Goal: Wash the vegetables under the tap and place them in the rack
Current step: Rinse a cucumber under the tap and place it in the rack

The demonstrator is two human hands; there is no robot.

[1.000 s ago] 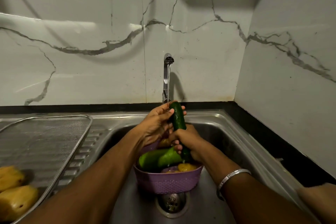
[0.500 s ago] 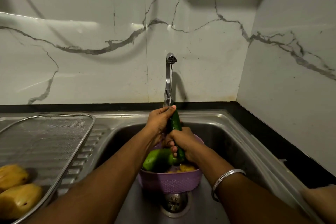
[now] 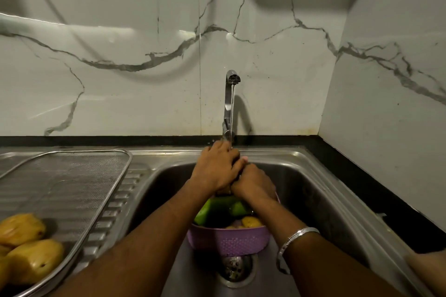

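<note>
Mesh rack [image 3: 72, 176] on the drainboard at left holds yellow vegetables [image 3: 31, 258] in its near corner. Sink [image 3: 313, 190] centre; tap [image 3: 229, 103] running. Left hand [image 3: 217, 169] and right hand [image 3: 253, 183] are together under the stream, both wrapped round a dark cucumber [image 3: 237, 160] that is almost wholly hidden. Below them, a purple basket [image 3: 229, 241] holds green vegetables [image 3: 217, 210] and a yellow one. Bracelet [image 3: 294, 239] on right wrist.
</note>
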